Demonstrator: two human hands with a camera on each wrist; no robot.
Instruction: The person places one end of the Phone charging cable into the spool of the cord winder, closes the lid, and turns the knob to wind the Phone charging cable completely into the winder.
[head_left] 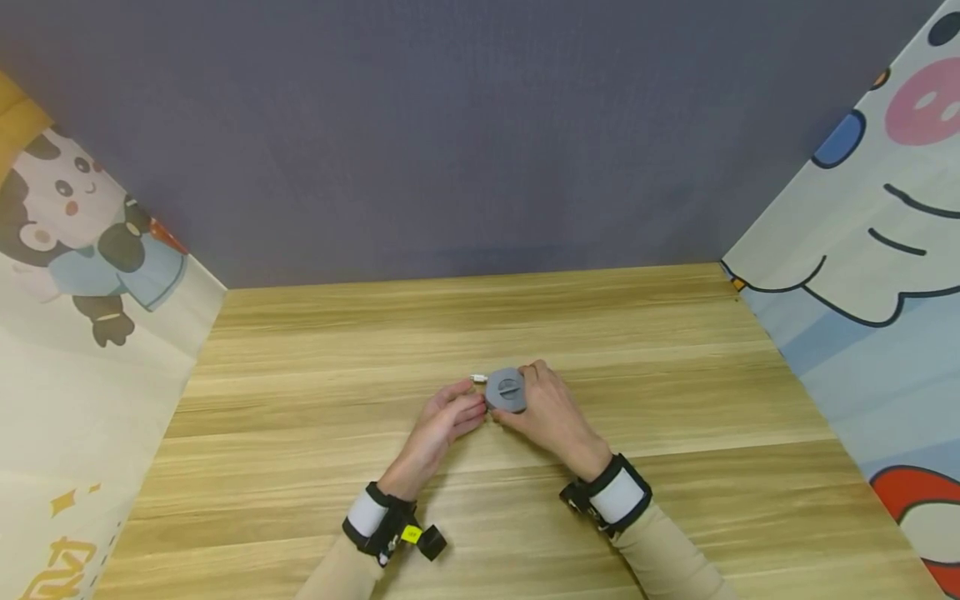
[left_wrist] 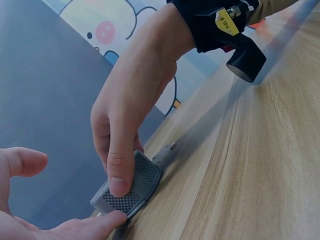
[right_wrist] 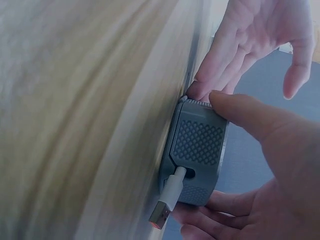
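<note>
A grey, many-sided cable reel (head_left: 506,385) with a round turn-knob on top lies at the middle of the table. My right hand (head_left: 553,410) grips it, thumb on the near side and fingers round the far side. My left hand (head_left: 444,417) is at the reel's left side with fingers extended, fingertips right at its edge and thumb raised apart. A small white plug (head_left: 478,378) sticks out at the reel's far left, by the left fingertips. In the right wrist view, a USB plug (right_wrist: 167,200) with an orange inside juts from a slot in the textured side wall.
The wood-grain table (head_left: 300,350) ends at a dark grey-blue back panel (head_left: 480,142). Cartoon-printed panels stand at the left (head_left: 112,358) and right (head_left: 847,333). Both wrists wear black straps with small cameras.
</note>
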